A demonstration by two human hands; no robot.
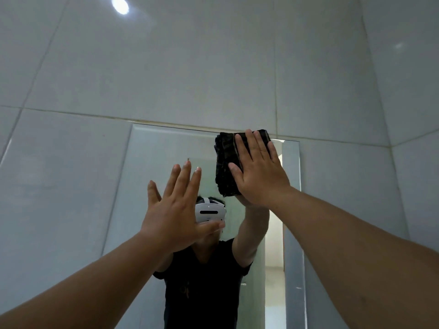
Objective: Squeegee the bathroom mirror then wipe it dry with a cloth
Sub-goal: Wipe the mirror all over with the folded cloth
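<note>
A tall frameless mirror (152, 157) with a bevelled edge hangs on the tiled wall. A dark folded cloth (225, 162) lies flat against its upper right corner, and my right hand (259, 169) presses on it with the palm and spread fingers. My left hand (173, 210) is raised flat in front of the mirror's middle, fingers apart, holding nothing; whether it touches the glass I cannot tell. No squeegee is in view.
Large pale grey wall tiles (213, 67) surround the mirror, and a side wall (413, 91) meets them at the right. The mirror reflects a person in a dark shirt with a white headset (210, 211) and a bright doorway (274, 245).
</note>
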